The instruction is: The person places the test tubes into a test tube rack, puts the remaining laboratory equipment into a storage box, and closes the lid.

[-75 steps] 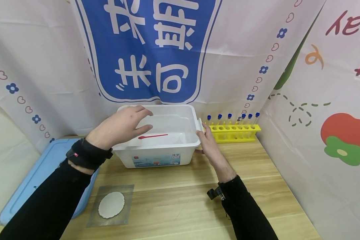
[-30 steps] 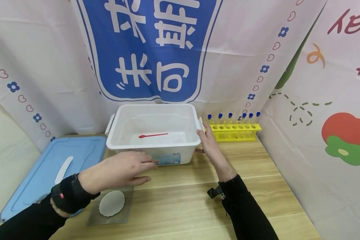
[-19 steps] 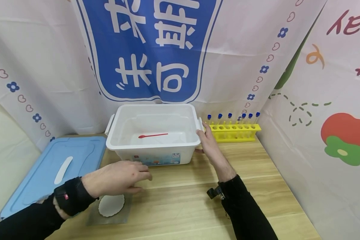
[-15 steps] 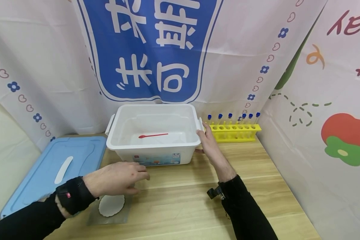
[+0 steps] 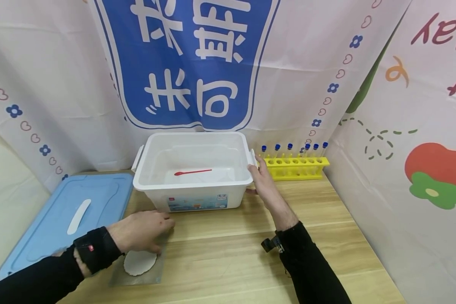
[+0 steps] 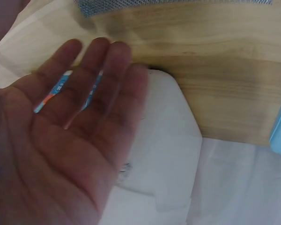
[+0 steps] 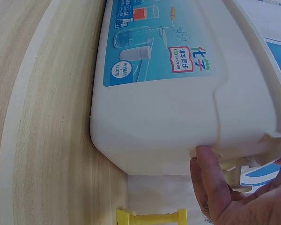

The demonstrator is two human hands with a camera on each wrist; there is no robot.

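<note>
Filter paper (image 5: 139, 262): round white disc on a grey mesh square (image 5: 137, 276), near edge of the wooden table (image 5: 232, 253), in front of the white box (image 5: 191, 202).
Left hand (image 5: 142, 230): we see it palm down over the far edge of the disc, fingers straight and relaxed, spread flat in the left wrist view (image 6: 70, 136); nothing pinched. Whether the fingertips touch the paper we cannot tell.
Right hand (image 5: 261, 183): rests against the box's right side just under the handle; thumb (image 7: 210, 180) pressed on the wall, fingers loosely extended, steadying rather than gripping.
Box contents: a red spoon (image 5: 192, 172) lying on the bottom.
Nearby: blue lid (image 5: 61, 219) to the left with a white spatula (image 5: 79, 210) on it; yellow rack of tubes (image 5: 296, 162) to the right, just beside the box.
Step, our judgement: reach for the paper, not yet a grasp.
Next move calls for: fingertips lowered onto the disc's rim, a light pinch to lift it off the mesh without creasing.
</note>
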